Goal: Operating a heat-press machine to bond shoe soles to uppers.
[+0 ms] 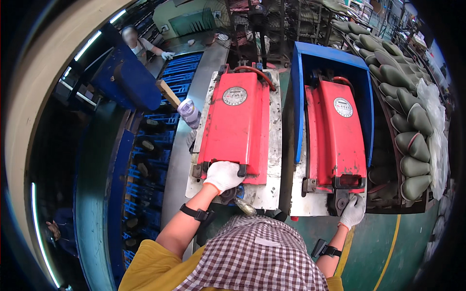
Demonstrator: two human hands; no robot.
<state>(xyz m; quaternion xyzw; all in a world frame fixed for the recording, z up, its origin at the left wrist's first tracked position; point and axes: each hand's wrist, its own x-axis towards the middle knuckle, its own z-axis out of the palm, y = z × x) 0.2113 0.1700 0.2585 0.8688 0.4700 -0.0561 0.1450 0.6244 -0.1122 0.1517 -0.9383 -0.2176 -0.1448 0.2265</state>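
Observation:
My left hand (223,176), in a white knit glove, is closed over the black front handle (241,170) of the left red machine cover (232,126). That cover lies lowered on a worn pale metal base (274,145). At the front of the second red cover (336,131), my right hand (353,211), also gloved, is closed against the side of a black latch (341,201); its fingertips are partly hidden. The second cover stands within a blue metal hood (335,53). Below my left hand sits a dark shoe-like piece (246,207), partly hidden by my apron.
Left of the machines runs a metal-edged conveyor (182,145) with blue racks. A purple-and-white bottle (188,110) stands beside a wooden bar (168,94). Olive shoe forms (412,145) fill a rack at right. A gloved co-worker (141,46) stands at far left.

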